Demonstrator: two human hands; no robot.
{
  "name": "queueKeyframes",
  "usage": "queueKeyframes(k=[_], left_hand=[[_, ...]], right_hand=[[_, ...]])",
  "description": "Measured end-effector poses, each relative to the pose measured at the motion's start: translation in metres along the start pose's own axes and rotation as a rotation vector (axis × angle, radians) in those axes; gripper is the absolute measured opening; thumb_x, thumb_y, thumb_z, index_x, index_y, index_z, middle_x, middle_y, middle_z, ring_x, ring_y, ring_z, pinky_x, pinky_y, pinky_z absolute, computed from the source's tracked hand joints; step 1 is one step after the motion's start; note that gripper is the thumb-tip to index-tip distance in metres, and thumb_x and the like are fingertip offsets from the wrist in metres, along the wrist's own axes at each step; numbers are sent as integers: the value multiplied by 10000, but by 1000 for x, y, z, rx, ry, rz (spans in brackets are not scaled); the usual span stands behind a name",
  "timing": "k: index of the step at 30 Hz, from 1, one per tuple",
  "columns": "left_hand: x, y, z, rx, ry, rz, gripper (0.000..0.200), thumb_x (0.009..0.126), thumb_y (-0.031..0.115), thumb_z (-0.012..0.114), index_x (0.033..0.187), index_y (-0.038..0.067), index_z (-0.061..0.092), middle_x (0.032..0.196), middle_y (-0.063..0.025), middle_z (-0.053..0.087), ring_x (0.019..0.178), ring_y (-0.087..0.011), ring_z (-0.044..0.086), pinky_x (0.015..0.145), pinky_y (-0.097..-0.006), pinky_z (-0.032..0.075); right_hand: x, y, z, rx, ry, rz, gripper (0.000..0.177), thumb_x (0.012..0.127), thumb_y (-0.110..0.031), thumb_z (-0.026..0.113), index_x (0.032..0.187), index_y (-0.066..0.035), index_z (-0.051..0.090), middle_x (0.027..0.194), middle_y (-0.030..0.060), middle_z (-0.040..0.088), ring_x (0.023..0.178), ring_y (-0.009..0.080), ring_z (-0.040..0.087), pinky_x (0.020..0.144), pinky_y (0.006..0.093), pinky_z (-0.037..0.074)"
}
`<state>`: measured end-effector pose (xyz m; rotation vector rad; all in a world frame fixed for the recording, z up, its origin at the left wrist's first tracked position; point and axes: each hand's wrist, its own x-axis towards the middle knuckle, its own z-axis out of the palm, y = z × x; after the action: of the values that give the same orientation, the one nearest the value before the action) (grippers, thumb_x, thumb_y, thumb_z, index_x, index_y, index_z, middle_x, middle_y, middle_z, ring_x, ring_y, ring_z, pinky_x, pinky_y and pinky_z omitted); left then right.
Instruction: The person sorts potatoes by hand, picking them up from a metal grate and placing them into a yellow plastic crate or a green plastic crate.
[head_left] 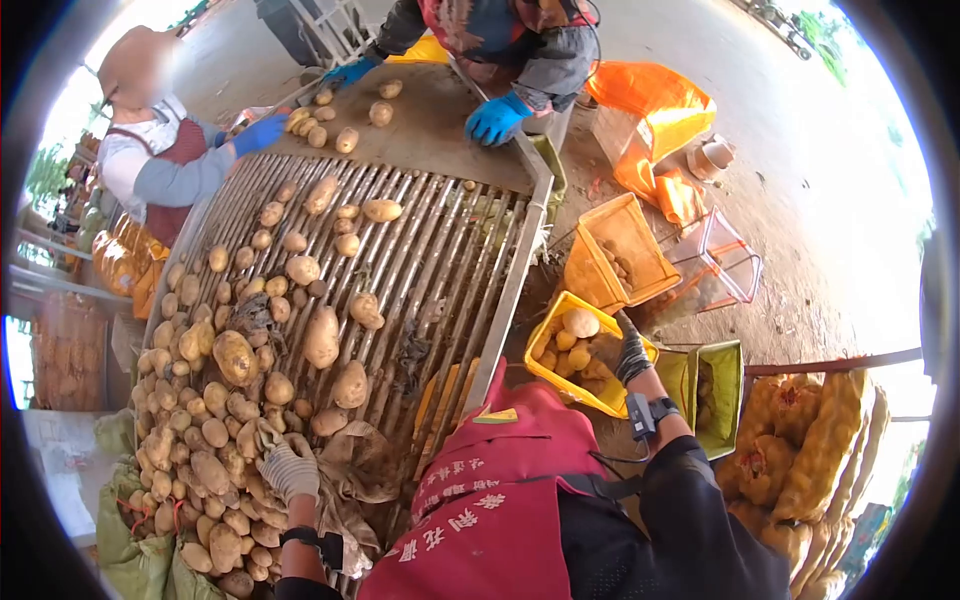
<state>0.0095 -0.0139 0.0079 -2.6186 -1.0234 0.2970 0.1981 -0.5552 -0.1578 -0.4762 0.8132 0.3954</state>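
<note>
My left hand (290, 474), in a striped pale glove, reaches onto a heap of potatoes (210, 468) at the lower left of the slatted sorting table (455, 240). Its fingers look stretched out, their soiled tips among the potatoes. Beside it lies a crumpled brown cloth (355, 465). My right hand (632, 352), in a dark glove, is at the right corner of a yellow crate (545, 370) with potatoes in it. The fingers there appear extended along the rim, with nothing visible in them. Larger potatoes (321, 338) lie loose on the bars.
Across the table, one co-worker's blue gloves (497, 119) rest near its edge; another person's blue glove (260, 134) is near potatoes at left. An orange crate (610, 255), a green crate (718, 395) and filled mesh sacks (800, 450) stand right. An orange bag (655, 110) lies behind.
</note>
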Motion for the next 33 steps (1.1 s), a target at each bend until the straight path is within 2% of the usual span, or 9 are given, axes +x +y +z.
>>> queueKeyframes(k=[2,5,10,14,20,24,28,30,33], left_hand=[[2,-4,3,-25,1,-11,672,917,412,499,1426,-12,390,1123,-218,664,1025,-341,627,1055,-444,352],[7,-8,10,29,-115,-12,792,896,392,512,1517,26,184,1207,-207,632,1020,-330,635,1029,-438,363],[7,-13,28,-13,153,53,737,852,324,507,1464,-28,297,1343,-205,506,1139,-291,550,979,-487,345],[7,-10,-5,-93,-167,18,720,855,333,480,1461,-22,319,1364,-192,517,1226,-283,514,1031,-489,302],[5,-15,21,-187,65,76,647,855,311,471,1411,-14,404,1394,-194,496,1262,-290,489,1015,-517,307],[12,-18,-9,-235,-289,71,655,860,306,446,1436,2,373,1501,-162,381,1364,-272,383,1053,-560,270],[6,-16,4,-252,-52,63,666,866,327,448,1440,-1,364,1498,-170,377,1337,-280,415,1062,-551,270],[10,-19,-10,-220,-174,56,669,867,330,452,1440,-2,363,1491,-175,383,1314,-285,436,1058,-547,275],[5,-10,-10,-197,-167,71,673,869,337,457,1439,-8,362,1470,-181,403,1271,-293,473,1053,-546,277]], right_hand=[[-1,-5,35,-570,366,-190,508,888,-451,622,1289,-166,492,1292,84,491,1063,346,540,779,486,533],[-2,-3,80,-665,101,-235,422,915,-358,618,1265,-139,534,1131,69,603,906,259,618,744,425,541],[-31,64,212,-1060,-425,-390,280,978,-247,553,1205,-85,576,974,48,661,831,152,651,700,280,548],[-27,153,279,-1385,-921,-502,290,948,-182,617,1207,-56,587,916,54,669,815,127,650,669,279,549],[-1,283,353,-2530,-1544,-1443,562,814,-72,620,1355,-174,509,1402,115,477,1299,309,454,1049,401,410],[-13,320,383,-2836,-1624,-1174,693,764,-181,741,1401,-182,468,1408,123,467,1289,341,457,1030,480,407],[6,318,389,-2811,-1463,-945,775,726,-215,808,1403,-125,442,1344,162,513,1229,317,507,1023,454,424],[-10,291,399,-2087,-1461,-180,794,731,-262,817,1404,-104,428,1279,140,560,1182,270,539,1017,403,437],[-41,227,371,-1263,-1323,347,821,725,-194,800,1424,-71,387,1263,120,566,1197,249,534,1045,385,419]])
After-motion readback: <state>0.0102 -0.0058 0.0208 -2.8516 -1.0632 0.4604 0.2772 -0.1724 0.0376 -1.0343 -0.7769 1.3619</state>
